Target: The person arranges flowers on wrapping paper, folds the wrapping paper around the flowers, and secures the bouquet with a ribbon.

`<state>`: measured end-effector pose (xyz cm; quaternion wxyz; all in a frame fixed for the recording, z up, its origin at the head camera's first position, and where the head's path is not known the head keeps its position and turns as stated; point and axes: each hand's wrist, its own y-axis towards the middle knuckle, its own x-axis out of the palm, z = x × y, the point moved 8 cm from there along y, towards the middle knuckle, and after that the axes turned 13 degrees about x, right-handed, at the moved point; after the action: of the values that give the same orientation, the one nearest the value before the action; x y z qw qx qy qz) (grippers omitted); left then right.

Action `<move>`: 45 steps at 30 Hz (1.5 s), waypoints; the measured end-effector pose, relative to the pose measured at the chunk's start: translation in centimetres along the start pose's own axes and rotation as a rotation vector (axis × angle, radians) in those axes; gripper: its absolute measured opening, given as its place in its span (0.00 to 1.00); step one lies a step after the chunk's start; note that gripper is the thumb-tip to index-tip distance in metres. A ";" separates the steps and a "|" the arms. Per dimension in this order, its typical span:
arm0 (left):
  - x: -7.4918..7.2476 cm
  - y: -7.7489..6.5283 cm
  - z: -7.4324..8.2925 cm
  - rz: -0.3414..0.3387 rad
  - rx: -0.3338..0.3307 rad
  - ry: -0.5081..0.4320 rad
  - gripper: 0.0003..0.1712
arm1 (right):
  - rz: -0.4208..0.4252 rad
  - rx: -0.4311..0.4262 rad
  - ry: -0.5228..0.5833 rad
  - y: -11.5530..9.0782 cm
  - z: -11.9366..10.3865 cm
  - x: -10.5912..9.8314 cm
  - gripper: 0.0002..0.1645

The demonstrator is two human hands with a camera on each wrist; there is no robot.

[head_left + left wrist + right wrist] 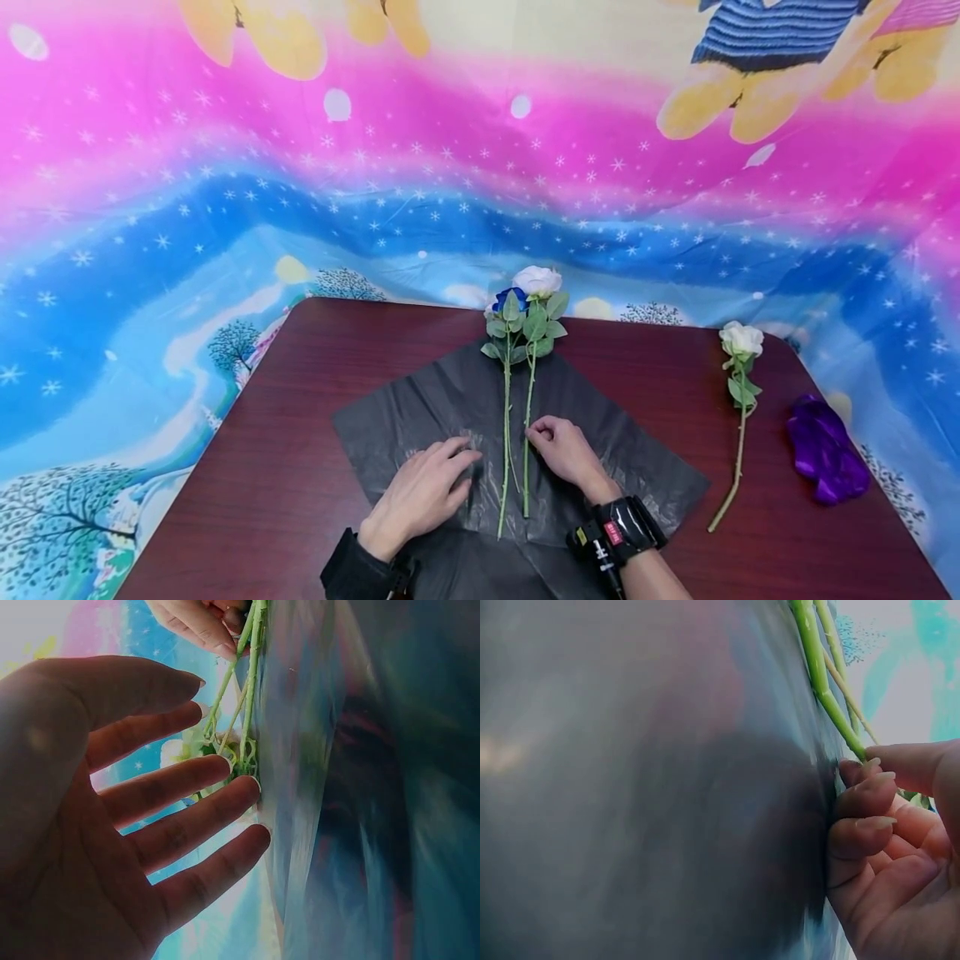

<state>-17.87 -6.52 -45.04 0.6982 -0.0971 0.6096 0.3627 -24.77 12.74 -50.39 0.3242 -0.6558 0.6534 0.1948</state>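
Observation:
My right hand [566, 454] pinches the stem [528, 400] of a pale pinkish-white rose [537, 282] between thumb and fingertip; the right wrist view shows this green stem [810, 660] running down to the pinch. Just left of it, other stems [506, 417] lie close by, with a blue rose [512, 300] at their top end. Beneath them spreads a sheet of black wrapping paper [420, 404]. My left hand [427, 487] is left of the stems, over the sheet. In the left wrist view its fingers [195, 832] are spread, holding nothing.
A single white rose [742, 340] lies on the dark red table [285, 467] to the right. Beside it is a crumpled shiny purple piece [827, 450] near the right edge. Behind the table hangs a colourful printed cloth [450, 167].

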 end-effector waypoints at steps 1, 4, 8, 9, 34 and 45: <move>0.0 0.0 0.0 -0.001 0.001 0.000 0.17 | -0.002 0.005 -0.003 -0.1 0.1 0.0 0.07; -0.1 0.1 0.2 -0.004 0.002 0.002 0.17 | -0.006 0.021 -0.008 -0.3 0.2 -0.2 0.07; -0.2 0.1 0.2 -0.014 0.001 0.002 0.17 | 0.001 0.030 -0.013 -0.6 0.3 -0.6 0.08; -0.2 0.2 0.2 -0.015 0.003 0.001 0.17 | 0.003 0.031 -0.014 -0.7 0.3 -0.8 0.07; -2.5 1.8 1.0 0.027 0.046 0.055 0.19 | 0.013 0.040 0.039 -2.0 1.4 -6.0 0.11; -2.6 2.9 1.7 -0.002 0.059 0.053 0.19 | 0.045 0.057 0.036 -2.0 2.9 -8.1 0.13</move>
<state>-18.39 -4.49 -41.34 0.6846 -0.0866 0.6382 0.3414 -22.92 20.55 -46.62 0.3263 -0.6348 0.6791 0.1714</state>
